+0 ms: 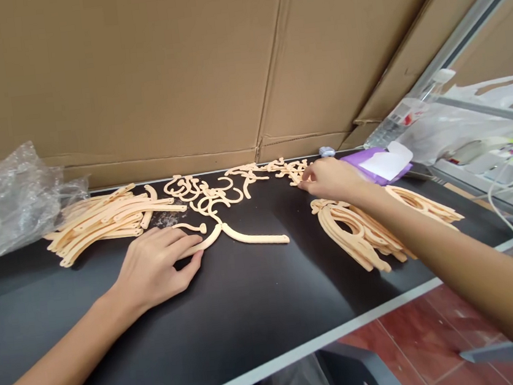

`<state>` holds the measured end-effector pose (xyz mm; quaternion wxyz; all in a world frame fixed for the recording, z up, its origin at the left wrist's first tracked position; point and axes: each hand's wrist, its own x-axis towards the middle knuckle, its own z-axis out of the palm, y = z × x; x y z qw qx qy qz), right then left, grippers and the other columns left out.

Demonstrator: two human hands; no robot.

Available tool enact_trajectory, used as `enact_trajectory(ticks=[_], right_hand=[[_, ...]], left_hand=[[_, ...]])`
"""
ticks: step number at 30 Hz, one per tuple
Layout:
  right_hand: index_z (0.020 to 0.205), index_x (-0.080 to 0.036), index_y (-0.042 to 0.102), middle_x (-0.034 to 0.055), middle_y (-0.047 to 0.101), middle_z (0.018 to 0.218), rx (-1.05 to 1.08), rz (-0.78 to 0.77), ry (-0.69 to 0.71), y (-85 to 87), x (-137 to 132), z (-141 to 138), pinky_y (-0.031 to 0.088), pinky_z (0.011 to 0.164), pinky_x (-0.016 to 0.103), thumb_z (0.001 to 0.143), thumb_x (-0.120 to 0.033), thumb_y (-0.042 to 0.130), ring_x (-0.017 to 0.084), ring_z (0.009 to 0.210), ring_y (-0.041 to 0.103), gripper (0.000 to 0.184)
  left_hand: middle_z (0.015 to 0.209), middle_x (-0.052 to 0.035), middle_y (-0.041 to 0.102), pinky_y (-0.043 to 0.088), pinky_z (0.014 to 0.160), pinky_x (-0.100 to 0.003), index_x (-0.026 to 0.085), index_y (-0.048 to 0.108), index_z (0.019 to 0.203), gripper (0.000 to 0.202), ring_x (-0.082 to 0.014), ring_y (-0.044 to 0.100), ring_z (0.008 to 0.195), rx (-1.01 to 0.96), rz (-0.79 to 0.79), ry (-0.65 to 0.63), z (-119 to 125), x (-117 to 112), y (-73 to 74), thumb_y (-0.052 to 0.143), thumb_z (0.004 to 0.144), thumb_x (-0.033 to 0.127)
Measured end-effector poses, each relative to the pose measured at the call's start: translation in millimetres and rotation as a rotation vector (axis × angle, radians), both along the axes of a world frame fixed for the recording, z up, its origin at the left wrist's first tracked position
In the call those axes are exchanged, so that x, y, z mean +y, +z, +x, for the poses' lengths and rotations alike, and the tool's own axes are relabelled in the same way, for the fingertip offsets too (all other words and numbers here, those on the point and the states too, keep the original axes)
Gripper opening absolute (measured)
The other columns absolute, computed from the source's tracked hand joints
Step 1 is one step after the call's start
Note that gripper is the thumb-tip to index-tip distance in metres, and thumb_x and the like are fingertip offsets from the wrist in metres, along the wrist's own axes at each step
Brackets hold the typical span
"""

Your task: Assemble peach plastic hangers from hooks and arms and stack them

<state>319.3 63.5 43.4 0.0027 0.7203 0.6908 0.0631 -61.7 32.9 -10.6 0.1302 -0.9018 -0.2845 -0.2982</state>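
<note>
On the black table lies a beige plastic folding hanger (256, 237), its two curved arms meeting at a hook. The thumb and fingers of my left hand (156, 267) are closed on its left arm. A loose beige hook (189, 227) lies just beyond those fingers. At the back, my right hand (333, 179) has its fingers pinched together at a pile of small beige connector pieces (285, 168); what is between its fingertips is hidden. More loose hooks (201, 192) are heaped between my hands.
A stack of curved hanger arms (102, 222) is at left beside crumpled clear plastic (16, 201). Bundled beige frames (349, 237) lie under my right forearm. Behind are a purple packet (364, 165), a clear bottle (407, 113) and a cardboard wall (132, 77). The table's pale edge (302, 351) runs in front.
</note>
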Motion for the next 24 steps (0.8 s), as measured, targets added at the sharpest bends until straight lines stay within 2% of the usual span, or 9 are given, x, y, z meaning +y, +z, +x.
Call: enact_trajectory(ticks=[4,6,11,13,18,24], right_hand=[[0.098,-0.012,0.079,0.0222,0.073,0.109,-0.08,0.006,-0.013,-10.1,3,-10,0.046,0.08,0.038,0.093,-0.027,0.054,0.032,0.105,0.065,0.03],[0.098,-0.012,0.079,0.0219,0.073,0.109,-0.108,0.003,-0.02,-13.0,4,-11,0.046,0.081,0.037,0.094,-0.025,0.052,0.031,0.106,0.065,0.03],[0.096,-0.011,0.078,0.021,0.074,0.108,-0.153,-0.004,-0.039,-17.9,10,-6,0.047,0.079,0.035,0.097,-0.037,0.051,0.031,0.103,0.066,0.037],[0.095,-0.011,0.078,0.021,0.074,0.107,-0.165,-0.003,-0.044,-18.1,11,-5,0.047,0.078,0.035,0.098,-0.035,0.049,0.031,0.101,0.068,0.038],[0.096,-0.011,0.078,0.0208,0.074,0.106,-0.189,0.035,-0.07,-7.1,5,-3,0.046,0.073,0.036,0.096,-0.025,0.042,0.031,0.098,0.07,0.038],[0.1,-0.01,0.078,0.0196,0.074,0.109,-0.237,0.128,-0.103,18.3,-7,-6,0.045,0.075,0.038,0.098,-0.025,0.038,0.034,0.107,0.067,0.042]], left_hand=[[0.084,-0.0029,0.077,0.051,0.068,-0.032,0.018,0.075,0.094,0.014,-0.0186,0.07,0.072,-0.009,0.003,-0.013,0,0,0.0,0.062,0.092,0.023],[0.084,-0.0028,0.076,0.051,0.069,-0.031,0.018,0.075,0.094,0.014,-0.0181,0.07,0.071,-0.015,0.003,-0.024,0,-1,-0.6,0.063,0.092,0.022],[0.082,-0.0018,0.075,0.049,0.066,-0.03,0.019,0.074,0.091,0.012,-0.0168,0.068,0.069,-0.03,0.006,-0.03,1,-1,-2.7,0.062,0.091,0.02],[0.081,-0.0015,0.075,0.049,0.066,-0.03,0.019,0.074,0.091,0.012,-0.0165,0.068,0.069,-0.032,0.002,-0.027,1,-1,-3.2,0.063,0.091,0.02],[0.082,-0.0014,0.075,0.048,0.066,-0.031,0.019,0.075,0.089,0.012,-0.0167,0.068,0.069,-0.029,-0.008,-0.026,0,-1,-4.0,0.063,0.091,0.02],[0.081,-0.0013,0.074,0.047,0.065,-0.031,0.02,0.075,0.087,0.016,-0.0172,0.065,0.068,-0.011,-0.012,-0.024,0,0,-4.7,0.061,0.094,0.02]])
